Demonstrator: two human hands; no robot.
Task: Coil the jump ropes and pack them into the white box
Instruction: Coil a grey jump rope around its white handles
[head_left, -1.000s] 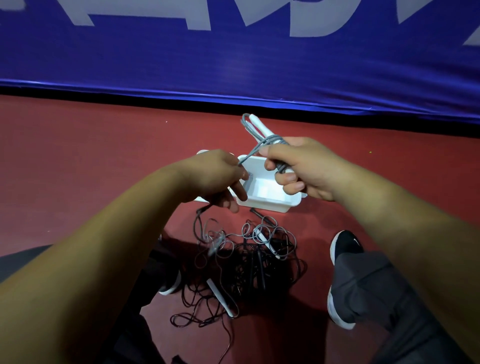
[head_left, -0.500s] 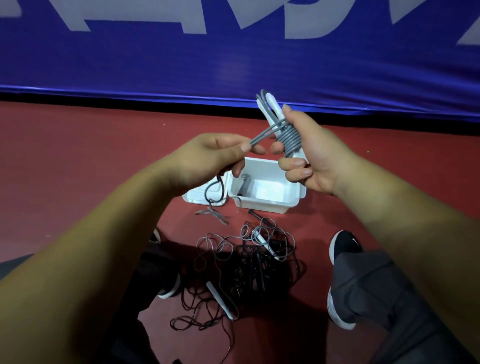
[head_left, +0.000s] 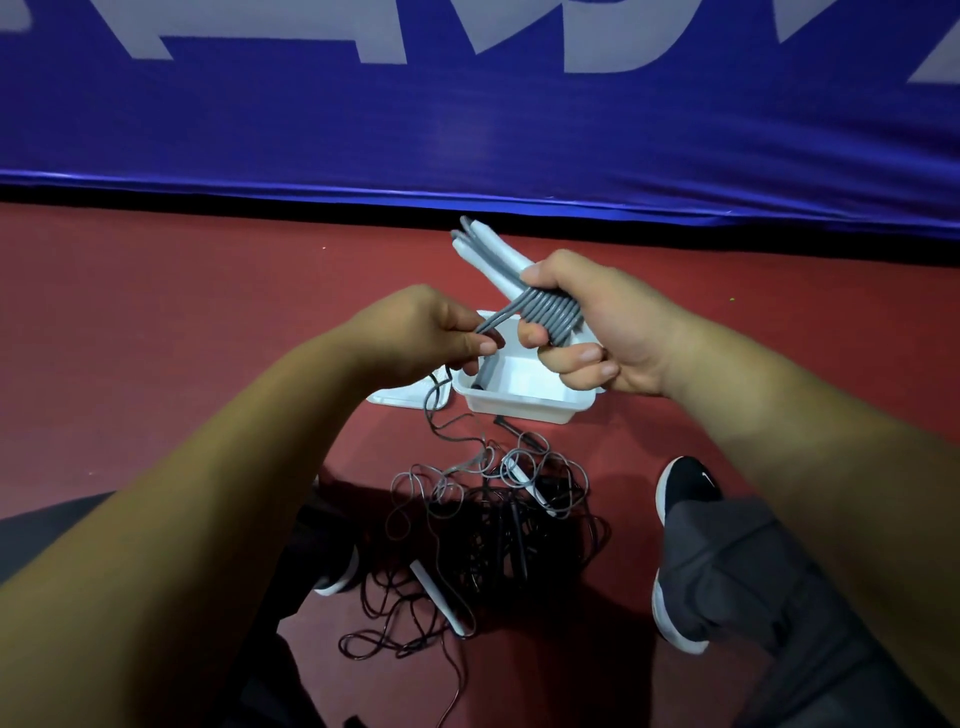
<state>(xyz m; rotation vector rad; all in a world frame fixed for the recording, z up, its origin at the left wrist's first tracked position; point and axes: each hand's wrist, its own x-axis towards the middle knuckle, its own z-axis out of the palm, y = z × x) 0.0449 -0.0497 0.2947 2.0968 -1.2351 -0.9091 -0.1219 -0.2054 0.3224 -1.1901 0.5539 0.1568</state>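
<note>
My right hand (head_left: 608, 332) grips a grey jump rope (head_left: 551, 312) whose cord is wound in tight turns round its two white handles; the handle ends stick up to the upper left. My left hand (head_left: 426, 338) pinches the loose end of that same grey cord just left of the bundle. The cord's tail hangs from my left hand down to the floor. Below both hands stands the open white box (head_left: 524, 408) on the red floor, with something grey inside it. A tangled pile of grey and black jump ropes (head_left: 493, 514) with white handles lies in front of the box.
The box's white lid (head_left: 400, 397) lies flat to its left. My black shoe (head_left: 680, 493) and grey trouser leg are on the right, another shoe (head_left: 337, 577) on the left. A blue padded banner (head_left: 467, 114) runs along the back of the red floor.
My left hand wound the cord further round the handles, so the coil has more turns. Both hands first rose, then dropped lower over the box, and the handles tilted to the left.
</note>
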